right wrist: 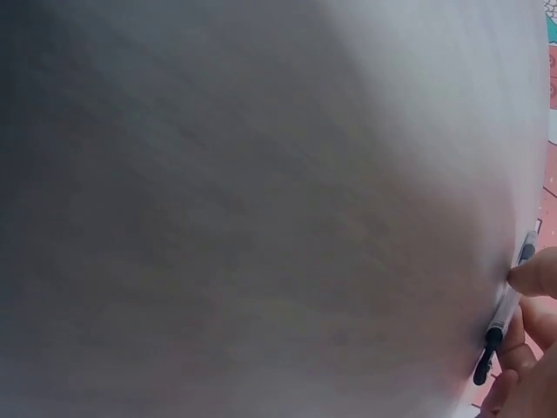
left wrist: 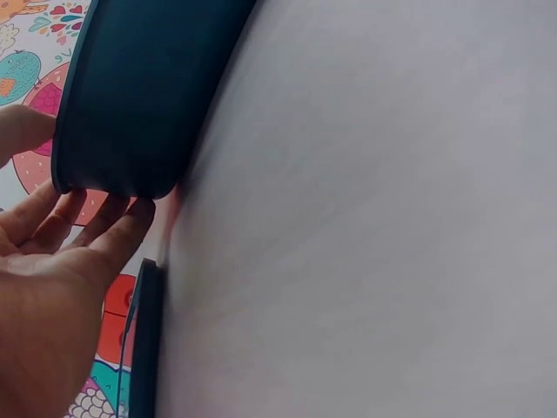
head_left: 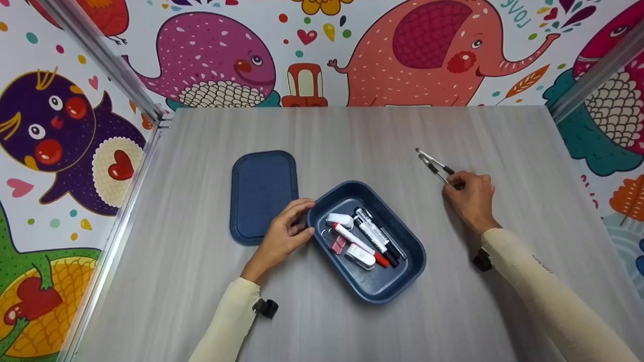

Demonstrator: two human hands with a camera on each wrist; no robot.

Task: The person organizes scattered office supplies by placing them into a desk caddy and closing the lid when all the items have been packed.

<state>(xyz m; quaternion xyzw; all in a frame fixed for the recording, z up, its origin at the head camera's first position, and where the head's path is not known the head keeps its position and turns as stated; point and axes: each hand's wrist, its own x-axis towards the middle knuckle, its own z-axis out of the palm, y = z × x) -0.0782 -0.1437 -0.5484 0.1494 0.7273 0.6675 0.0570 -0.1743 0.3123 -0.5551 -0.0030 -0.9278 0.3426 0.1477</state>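
Around the blue box (head_left: 405,236) spreads a pale, streaked worktop (head_left: 352,141); the left hand (head_left: 279,239) grips the box's left corner. Right of the box, the right hand (head_left: 472,201) pinches at least one of two slim pens (head_left: 430,165), their long axes slanting away leftward. Beyond the box, cartoon animals (head_left: 427,60) cover the walls (head_left: 370,17).

grey wood-grained table (head_left: 352,143) | open blue box (head_left: 417,251) | blue lid (head_left: 264,196) | two pens (head_left: 429,165)
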